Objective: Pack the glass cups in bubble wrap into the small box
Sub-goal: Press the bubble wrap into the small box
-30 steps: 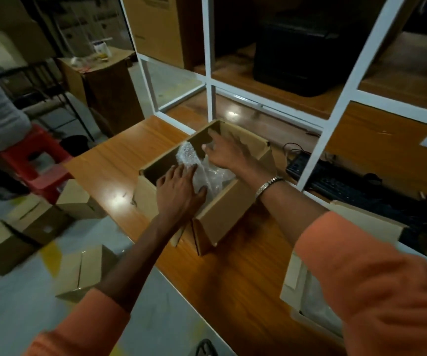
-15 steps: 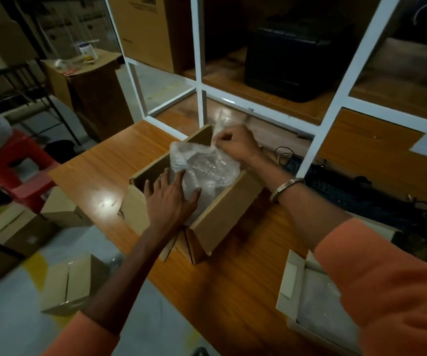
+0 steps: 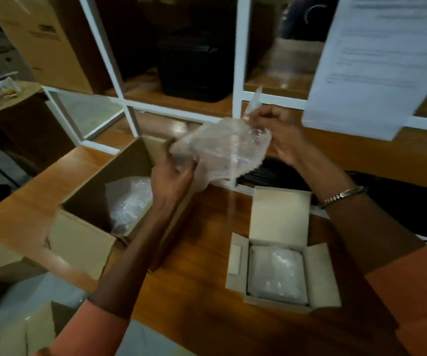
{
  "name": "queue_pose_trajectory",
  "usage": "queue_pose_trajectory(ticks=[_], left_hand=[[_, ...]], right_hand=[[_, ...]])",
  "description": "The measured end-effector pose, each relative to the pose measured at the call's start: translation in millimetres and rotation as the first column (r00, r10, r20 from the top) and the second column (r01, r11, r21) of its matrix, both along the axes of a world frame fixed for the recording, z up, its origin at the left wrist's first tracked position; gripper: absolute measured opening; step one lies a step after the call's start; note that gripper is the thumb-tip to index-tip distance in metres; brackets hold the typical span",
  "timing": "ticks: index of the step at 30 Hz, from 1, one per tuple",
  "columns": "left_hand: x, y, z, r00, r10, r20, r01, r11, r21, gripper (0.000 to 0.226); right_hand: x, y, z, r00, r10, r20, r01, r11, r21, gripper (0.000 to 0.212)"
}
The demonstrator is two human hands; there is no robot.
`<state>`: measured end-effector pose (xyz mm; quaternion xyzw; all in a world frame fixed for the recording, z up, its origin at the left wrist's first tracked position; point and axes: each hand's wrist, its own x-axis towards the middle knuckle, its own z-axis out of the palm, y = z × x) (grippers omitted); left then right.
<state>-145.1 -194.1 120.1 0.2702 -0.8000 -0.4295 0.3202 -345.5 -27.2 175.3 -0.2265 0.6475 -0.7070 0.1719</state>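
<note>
**Bundle lifted clear of the large carton**

Fingers of your left hand (image 3: 172, 176) curl under the bubble-wrapped bundle (image 3: 222, 147), and your right hand (image 3: 280, 136) pinches its upper corner. Half a second ago the bundle sat in the large carton (image 3: 89, 201) with your left palm flat against it; now you hold it in the air above the wooden table (image 3: 194, 278), between that carton and the small box (image 3: 283, 265). Another wrapped bundle (image 3: 130, 201) lies inside the carton. The small box stands open near your right forearm, with white wrap (image 3: 276, 274) already inside it.
</note>
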Motion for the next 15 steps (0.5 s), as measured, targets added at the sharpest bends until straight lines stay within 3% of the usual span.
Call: queue_pose_trajectory(ticks=[4, 8, 11, 15], left_hand=[[-16.7, 37.6, 2.0, 0.96, -0.273, 0.059, 0.272, 0.962, 0.017, 0.015], [-34.4, 62.9, -14.7, 0.831, -0.535, 0.154, 0.494, 0.836, 0.237, 0.026], [-41.5, 78.4, -41.6, 0.763, -0.593, 0.258, 0.516, 0.798, 0.31, 0.031], [-43.4, 91.5, -90.1, 0.617, -0.641, 0.456, 0.521, 0.767, 0.374, 0.03]], right_hand=[[-20.1, 84.9, -27.9, 0.986, -0.168, 0.001, 0.166, 0.979, 0.119, 0.016], [-25.5, 149.5, -64.5, 0.973, -0.216, -0.077, 0.229, 0.91, 0.345, 0.016], [-15.6, 184.5, -100.2, 0.969, -0.241, -0.061, 0.239, 0.842, 0.484, 0.01], [6.5, 211.0, -149.7, 0.97, -0.186, -0.159, 0.245, 0.75, 0.614, 0.01]])
